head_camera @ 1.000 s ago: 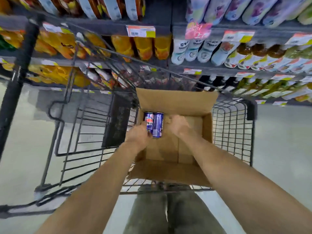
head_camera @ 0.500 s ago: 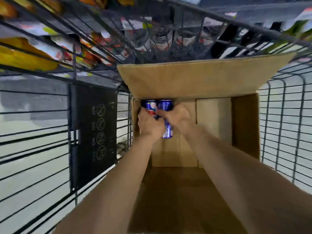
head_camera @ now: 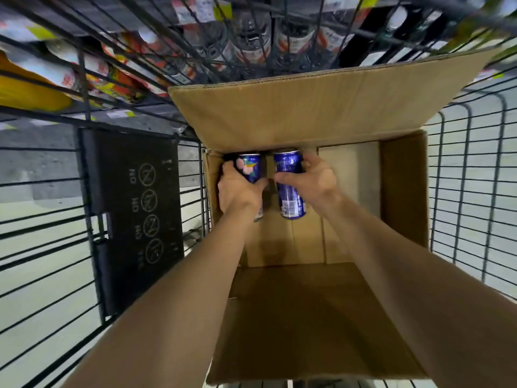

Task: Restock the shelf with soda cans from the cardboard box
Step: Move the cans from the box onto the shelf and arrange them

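An open cardboard box sits in a wire shopping cart, its far flap raised. Two blue soda cans stand in the box's far left corner. My left hand wraps around the left soda can, which has a pink and white logo. My right hand grips the right soda can, whose lower label faces me. A small gap separates the two cans. The rest of the box floor shows bare cardboard.
Black wire cart walls surround the box on the left, right and far side. A black panel with warning symbols hangs on the cart's left side. Beyond the cart, shelves hold bottles and yellow packs.
The view has dropped closer into the box. Both hands closed around the two cans, and the cans now stand slightly apart instead of touching.
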Motion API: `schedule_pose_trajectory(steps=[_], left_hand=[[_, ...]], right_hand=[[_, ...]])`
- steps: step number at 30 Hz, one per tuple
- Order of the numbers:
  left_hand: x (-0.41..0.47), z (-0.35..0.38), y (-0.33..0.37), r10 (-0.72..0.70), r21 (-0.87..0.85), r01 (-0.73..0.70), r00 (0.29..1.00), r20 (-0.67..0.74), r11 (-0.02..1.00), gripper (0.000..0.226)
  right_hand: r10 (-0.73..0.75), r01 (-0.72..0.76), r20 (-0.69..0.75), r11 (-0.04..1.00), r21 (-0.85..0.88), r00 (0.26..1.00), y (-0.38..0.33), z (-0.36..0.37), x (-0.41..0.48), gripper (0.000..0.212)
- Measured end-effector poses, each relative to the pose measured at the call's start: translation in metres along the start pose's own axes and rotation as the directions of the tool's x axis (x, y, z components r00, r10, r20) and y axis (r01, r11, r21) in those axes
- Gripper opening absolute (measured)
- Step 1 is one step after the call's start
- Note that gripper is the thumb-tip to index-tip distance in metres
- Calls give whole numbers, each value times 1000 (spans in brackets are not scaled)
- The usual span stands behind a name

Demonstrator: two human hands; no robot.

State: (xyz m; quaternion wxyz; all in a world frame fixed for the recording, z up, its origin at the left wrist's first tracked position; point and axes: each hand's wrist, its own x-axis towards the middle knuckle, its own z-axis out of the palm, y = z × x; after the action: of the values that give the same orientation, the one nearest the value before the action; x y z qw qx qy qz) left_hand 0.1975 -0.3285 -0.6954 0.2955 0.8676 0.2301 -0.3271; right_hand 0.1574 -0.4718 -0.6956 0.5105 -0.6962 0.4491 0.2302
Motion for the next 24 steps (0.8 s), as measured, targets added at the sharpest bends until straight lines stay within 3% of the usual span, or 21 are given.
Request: schedule_pose_trajectory(steps=[6,11,14,19,24], left_hand=[[-33,-20,1,153,-130,-150,988,16,980,76],[-78,-67,17,310,-219,-289,949,65,932,90],[-107,-96,36,418,-230,-393,906,66,890,88],[-177,-154,74,585,-221,-571,811,-4,791,86],[-243,-201,117,725,-175,-721,687,-47,671,85]], right_hand=[[-45,41,36,994,106,998,-10,-19,-38,69],[-128,128,-11,979,156,992,-34,-49,-98,86],[-213,224,-82,961,162,974,-55,-67,-130,95],[-390,414,-198,905,99,899,-105,-108,-213,72],[-462,515,-289,845,141,838,-142,-158,-277,99]])
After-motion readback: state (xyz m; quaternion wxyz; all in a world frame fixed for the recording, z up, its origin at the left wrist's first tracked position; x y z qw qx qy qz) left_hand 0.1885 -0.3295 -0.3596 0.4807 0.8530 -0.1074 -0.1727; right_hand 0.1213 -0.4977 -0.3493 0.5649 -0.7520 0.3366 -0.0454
